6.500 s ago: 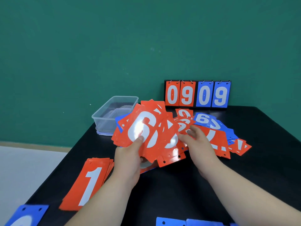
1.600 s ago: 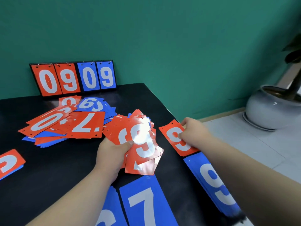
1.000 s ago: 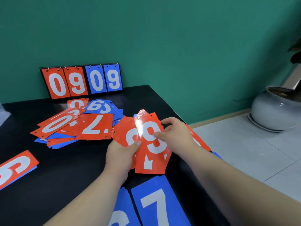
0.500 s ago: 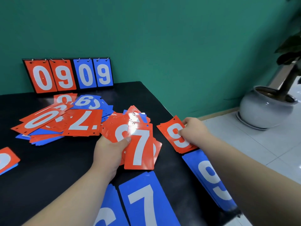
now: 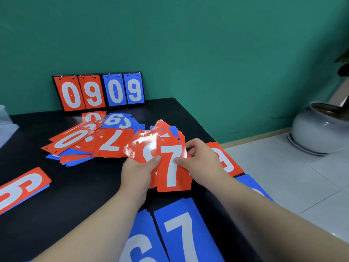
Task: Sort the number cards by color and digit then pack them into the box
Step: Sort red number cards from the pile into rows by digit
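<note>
My left hand [image 5: 137, 172] grips a fanned stack of red number cards [image 5: 143, 148] above the black table [image 5: 79, 195]. On top of the fan is a red 7 card [image 5: 172, 167], pinched by my right hand [image 5: 203, 164] at its right edge. A red 9 pile [image 5: 226, 159] lies to the right, partly under my right hand. Blue 7 [image 5: 181, 233] and blue 6 [image 5: 139, 244] piles lie near me. A red 6 pile [image 5: 20, 188] lies at the left. An unsorted heap of red and blue cards [image 5: 88, 140] lies further back. Only a clear corner of the box [image 5: 4, 118] shows at the left edge.
A flip scoreboard [image 5: 98, 91] reading 09 09 stands against the green wall. The table's right edge drops to a tiled floor [image 5: 283, 176], where a grey plant pot [image 5: 321, 129] stands. Part of a blue card pile [image 5: 251, 186] peeks from under my right forearm.
My right hand has left the red 9 pile and come back to the fan, now pinching the red 7 on top. My left hand still grips the fan.
</note>
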